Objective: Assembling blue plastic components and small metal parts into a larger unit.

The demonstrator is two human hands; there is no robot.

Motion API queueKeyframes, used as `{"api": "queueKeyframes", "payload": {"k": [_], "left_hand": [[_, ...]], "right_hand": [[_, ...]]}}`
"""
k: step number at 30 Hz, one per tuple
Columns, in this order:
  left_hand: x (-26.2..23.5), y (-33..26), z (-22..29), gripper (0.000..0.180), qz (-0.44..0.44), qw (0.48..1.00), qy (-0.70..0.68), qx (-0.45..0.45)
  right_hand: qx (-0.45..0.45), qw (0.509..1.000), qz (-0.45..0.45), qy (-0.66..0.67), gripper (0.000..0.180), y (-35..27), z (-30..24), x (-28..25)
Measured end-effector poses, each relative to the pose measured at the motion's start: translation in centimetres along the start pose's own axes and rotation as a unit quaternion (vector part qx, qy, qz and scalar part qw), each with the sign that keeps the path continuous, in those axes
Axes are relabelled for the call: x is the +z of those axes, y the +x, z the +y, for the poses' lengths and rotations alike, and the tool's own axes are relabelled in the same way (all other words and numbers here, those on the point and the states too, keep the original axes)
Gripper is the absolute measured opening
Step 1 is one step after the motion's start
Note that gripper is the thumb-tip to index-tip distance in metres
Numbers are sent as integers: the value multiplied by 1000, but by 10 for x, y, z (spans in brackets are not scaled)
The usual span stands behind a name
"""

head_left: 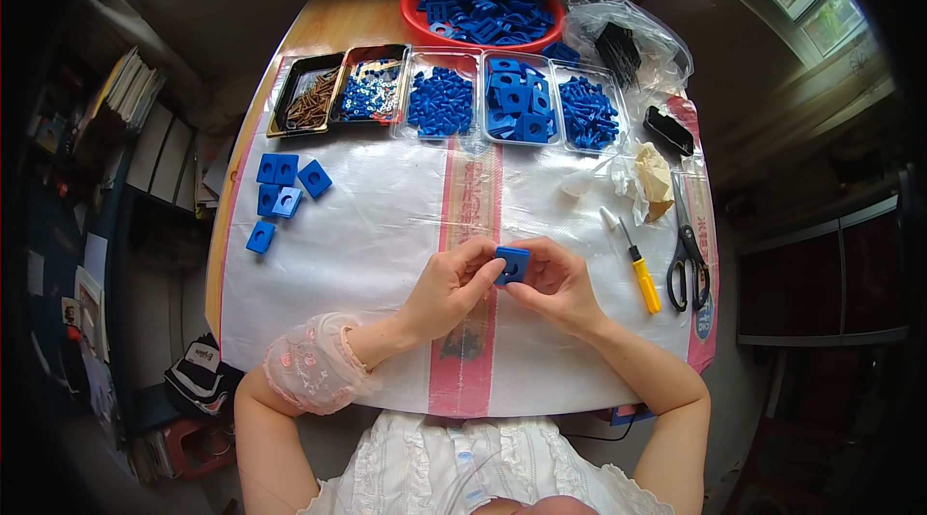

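Between my two hands, above the middle of the covered table, is a blue square plastic piece (512,265) with a round hole. My left hand (454,285) pinches its left side with thumb and fingers. On the right side my right hand (557,285) grips it too, thumb at the lower edge and fingers behind. Several similar blue square pieces (314,179) lie in a loose group on the left of the table. Beyond my hands, a clear tray of blue square pieces (534,129) stands in a row with other trays.
The row also has black trays of brownish screws (312,102) and small blue and silver parts (370,95), plus clear trays of blue pegs (440,101). Behind stands a red basin (413,29) of blue parts. At right lie a yellow-handled screwdriver (645,283), black scissors (688,259) and a phone-like black object (668,132).
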State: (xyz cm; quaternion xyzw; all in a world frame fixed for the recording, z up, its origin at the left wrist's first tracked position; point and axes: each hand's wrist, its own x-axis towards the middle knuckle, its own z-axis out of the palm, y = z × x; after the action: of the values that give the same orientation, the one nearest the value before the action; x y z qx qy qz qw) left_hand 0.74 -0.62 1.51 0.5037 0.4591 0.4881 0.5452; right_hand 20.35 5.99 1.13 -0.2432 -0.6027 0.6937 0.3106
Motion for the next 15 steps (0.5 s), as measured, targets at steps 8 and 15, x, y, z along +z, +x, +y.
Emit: {"api": "queueKeyframes", "payload": {"k": [8, 15], "left_hand": [[0, 0, 3, 16, -13, 1000, 3, -2], [1, 0, 4, 17, -21, 999, -24, -14]], "right_hand": [[-13, 1000, -14, 14, 41, 0, 5, -2], [-14, 1000, -8, 24, 41, -1, 9, -3]]}}
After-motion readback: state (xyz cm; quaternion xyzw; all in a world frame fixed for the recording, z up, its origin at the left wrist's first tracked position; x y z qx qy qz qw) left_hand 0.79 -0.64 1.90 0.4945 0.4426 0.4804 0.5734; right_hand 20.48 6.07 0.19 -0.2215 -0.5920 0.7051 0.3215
